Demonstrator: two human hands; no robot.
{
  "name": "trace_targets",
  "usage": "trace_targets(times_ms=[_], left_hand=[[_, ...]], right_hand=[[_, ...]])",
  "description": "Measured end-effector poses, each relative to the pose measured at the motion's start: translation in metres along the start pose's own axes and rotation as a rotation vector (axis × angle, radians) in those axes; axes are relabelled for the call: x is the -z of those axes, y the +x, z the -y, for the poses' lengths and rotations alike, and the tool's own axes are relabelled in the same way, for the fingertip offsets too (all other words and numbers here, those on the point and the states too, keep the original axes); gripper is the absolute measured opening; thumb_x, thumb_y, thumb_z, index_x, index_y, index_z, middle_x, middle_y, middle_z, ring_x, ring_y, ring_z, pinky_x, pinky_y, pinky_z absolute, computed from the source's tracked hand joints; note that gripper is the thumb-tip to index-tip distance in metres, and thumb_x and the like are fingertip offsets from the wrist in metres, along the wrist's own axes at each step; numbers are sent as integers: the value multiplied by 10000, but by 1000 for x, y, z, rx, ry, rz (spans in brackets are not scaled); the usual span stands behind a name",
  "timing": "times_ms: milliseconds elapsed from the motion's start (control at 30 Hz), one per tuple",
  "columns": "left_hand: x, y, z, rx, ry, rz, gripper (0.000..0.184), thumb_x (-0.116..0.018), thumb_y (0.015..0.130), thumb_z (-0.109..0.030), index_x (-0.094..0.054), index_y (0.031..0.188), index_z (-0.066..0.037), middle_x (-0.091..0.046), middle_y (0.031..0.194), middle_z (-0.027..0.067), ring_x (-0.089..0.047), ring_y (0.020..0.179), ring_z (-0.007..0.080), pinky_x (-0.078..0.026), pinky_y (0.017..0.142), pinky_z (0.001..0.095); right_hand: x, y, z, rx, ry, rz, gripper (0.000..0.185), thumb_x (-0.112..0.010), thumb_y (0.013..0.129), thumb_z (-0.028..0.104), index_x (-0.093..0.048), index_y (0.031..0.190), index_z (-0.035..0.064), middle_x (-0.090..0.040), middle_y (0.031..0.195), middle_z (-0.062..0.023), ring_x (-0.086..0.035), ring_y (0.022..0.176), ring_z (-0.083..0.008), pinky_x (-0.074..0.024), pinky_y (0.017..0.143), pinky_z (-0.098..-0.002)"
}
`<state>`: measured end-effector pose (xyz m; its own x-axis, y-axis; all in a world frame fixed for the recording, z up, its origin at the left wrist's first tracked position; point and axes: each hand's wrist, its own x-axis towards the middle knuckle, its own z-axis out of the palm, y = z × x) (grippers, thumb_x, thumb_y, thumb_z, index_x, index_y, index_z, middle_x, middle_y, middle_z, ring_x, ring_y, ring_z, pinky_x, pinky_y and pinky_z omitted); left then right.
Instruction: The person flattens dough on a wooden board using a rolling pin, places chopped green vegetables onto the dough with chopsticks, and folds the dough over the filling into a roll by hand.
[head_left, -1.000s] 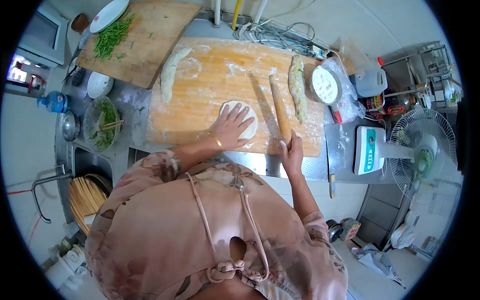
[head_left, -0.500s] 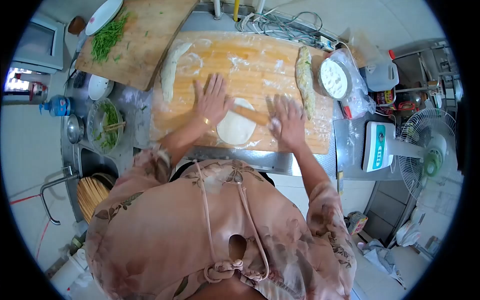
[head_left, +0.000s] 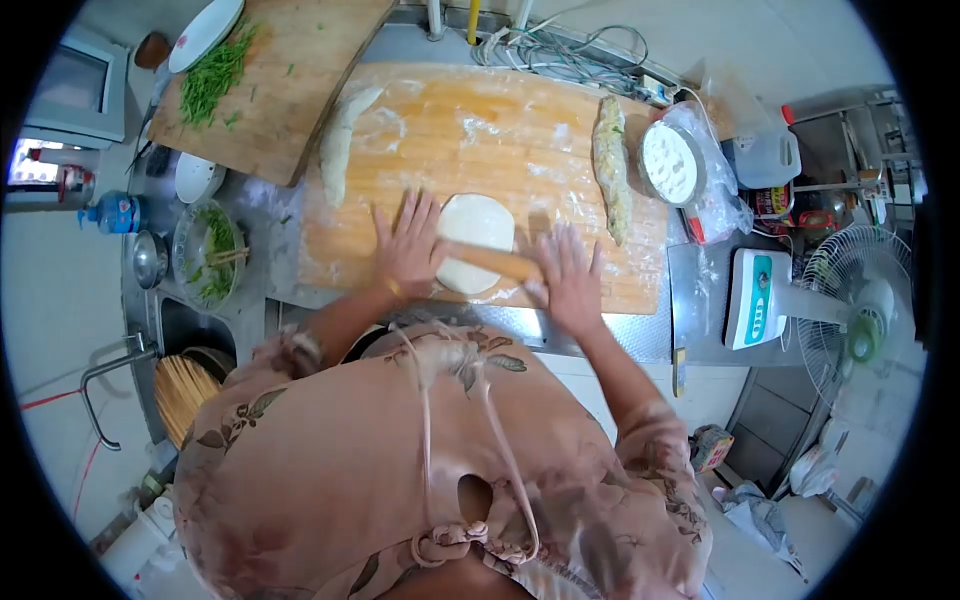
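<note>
A flat, pale piece of dough [head_left: 478,222] lies near the front edge of a floured wooden board [head_left: 450,110]. Across it lies a wooden rolling pin [head_left: 490,260]. My left hand [head_left: 408,247] rests on the pin's left end with its fingers stretched out. At the right end is my right hand [head_left: 568,278], fingers spread and slightly blurred, palm over the pin. A long dough roll [head_left: 340,145] lies at the board's left side, and a lumpy roll with green bits [head_left: 609,170] at its right side.
A second board [head_left: 290,90] with chopped greens [head_left: 212,85] stands at the back left, near a glass bowl [head_left: 180,250] with chopsticks. Flour fills a bowl [head_left: 672,165] at the right, with a scale [head_left: 757,298] and a fan [head_left: 860,320] beyond. Cables [head_left: 560,55] lie behind.
My right hand has gone from gripping one end of the upright pin to lying flat on it. The pin now crosses the dough, and both hands have lately moved toward my body.
</note>
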<state>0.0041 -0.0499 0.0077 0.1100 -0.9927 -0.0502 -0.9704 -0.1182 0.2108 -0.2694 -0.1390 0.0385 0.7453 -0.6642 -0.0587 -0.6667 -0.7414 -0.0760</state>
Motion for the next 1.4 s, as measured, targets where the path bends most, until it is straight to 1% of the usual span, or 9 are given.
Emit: trace_targets(times_ms=[300,467,600,800,900,1000,1100,1267,1400], left_hand=[[9,132,-4,123,32,-62,580,-315,966,-405,-255,1464,-114,-152,1560,35,-82,1444,237,17,1086,645],[15,74,5,-47,97,90,604,-351,953,-433,-266,1461,-117,-158,1557,35,-94,1441,245,6,1083,650],[4,117,-4,-30,65,-80,586,-404,940,-425,-321,1434,-120,-191,1544,57,-136,1429,255,-32,1076,662],[3,165,-25,229,-566,-143,516,-654,812,-318,-539,1243,-59,-517,1300,125,-453,1227,311,-340,1051,433],[-34,142,-8,-13,-308,-102,438,-669,788,-359,-630,1064,-22,-624,1082,172,-558,1068,323,-440,917,376],[33,126,-25,-50,-186,433,458,-685,768,-347,-622,1077,-15,-635,1082,176,-583,1038,307,-450,899,409],[39,117,-8,-22,-349,286,430,-703,755,-243,-615,1095,4,-658,1051,182,-633,960,292,-491,845,400],[12,65,37,685,-1405,67,296,-628,818,-37,-605,1109,8,-670,976,132,-670,835,238,-561,711,363],[-5,-7,24,815,-1659,397,363,-622,849,-46,-524,1193,9,-623,1098,157,-659,941,267,-573,709,389]], right_hand=[[-15,65,-33,-253,39,-364,683,-507,888,442,-317,1428,70,-245,1493,-208,-200,1396,-362,-93,1097,-612],[-14,-42,30,74,215,-14,640,-631,830,265,-377,1374,43,-460,1315,-227,-476,1185,-354,-383,962,-499],[-13,-12,12,-133,251,-76,608,-666,792,189,-425,1327,33,-547,1075,-185,-533,979,-346,-445,819,-457],[-14,-7,-15,-405,648,-253,454,-585,882,211,-484,1276,9,-555,951,-211,-558,859,-366,-462,788,-422],[-21,-36,-16,-506,775,-403,428,-550,899,153,-483,1269,-51,-591,1042,-240,-580,946,-366,-456,854,-388],[-29,-57,-14,-608,885,-389,443,-559,900,145,-478,1277,-72,-594,1105,-251,-588,988,-341,-452,881,-369],[-19,-60,-7,-695,951,-324,442,-569,899,151,-489,1269,-77,-594,1109,-249,-592,990,-331,-453,880,-362],[-25,-57,8,-622,845,-325,437,-576,894,159,-496,1265,-59,-589,1031,-244,-588,914,-345,-463,827,-381],[-7,-52,32,-493,720,-168,434,-584,889,169,-487,1263,-28,-549,892,-224,-555,809,-374,-462,738,-426]])
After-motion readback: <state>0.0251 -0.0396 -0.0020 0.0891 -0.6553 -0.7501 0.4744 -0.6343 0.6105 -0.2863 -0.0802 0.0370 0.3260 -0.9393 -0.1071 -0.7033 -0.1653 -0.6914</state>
